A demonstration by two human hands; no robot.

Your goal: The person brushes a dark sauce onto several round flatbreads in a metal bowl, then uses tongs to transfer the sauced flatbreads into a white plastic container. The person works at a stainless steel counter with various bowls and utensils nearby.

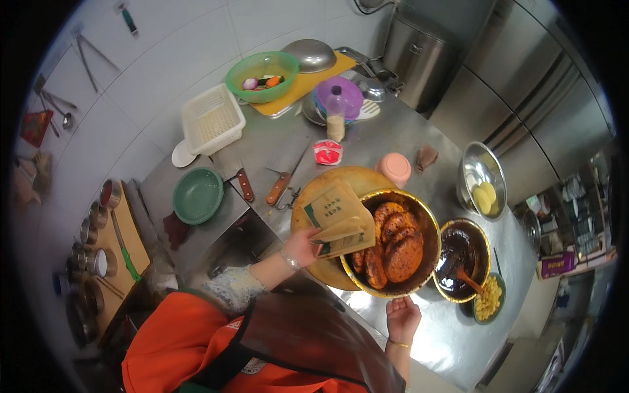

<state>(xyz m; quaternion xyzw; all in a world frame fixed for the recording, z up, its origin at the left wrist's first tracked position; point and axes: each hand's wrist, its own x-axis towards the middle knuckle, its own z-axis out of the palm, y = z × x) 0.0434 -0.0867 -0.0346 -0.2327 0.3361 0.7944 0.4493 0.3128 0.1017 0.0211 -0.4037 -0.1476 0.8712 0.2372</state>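
My left hand [303, 248] grips a stack of brown paper bags [339, 218] that bear green print. The bags overlap the left rim of a gold-rimmed metal bowl [431, 216], which holds several browned, seasoned flat pieces of food [404, 259]. That bowl stands partly over a round wooden cutting board [319, 189]. At the bowl's near edge is my right hand [404, 319], palm up with fingers curled; whether it touches the bowl I cannot tell. To the right, a second gold-rimmed bowl [486, 245] contains dark sauce and a wooden spoon [469, 282].
Beyond the board lie a red-and-white packet [328, 152], a pink cup [394, 168] and knives [278, 188]. A green bowl [198, 195] and white basket [214, 120] are left. On the right are a steel bowl [484, 181] with yellow pieces and a bowl of diced yellow food [488, 300].
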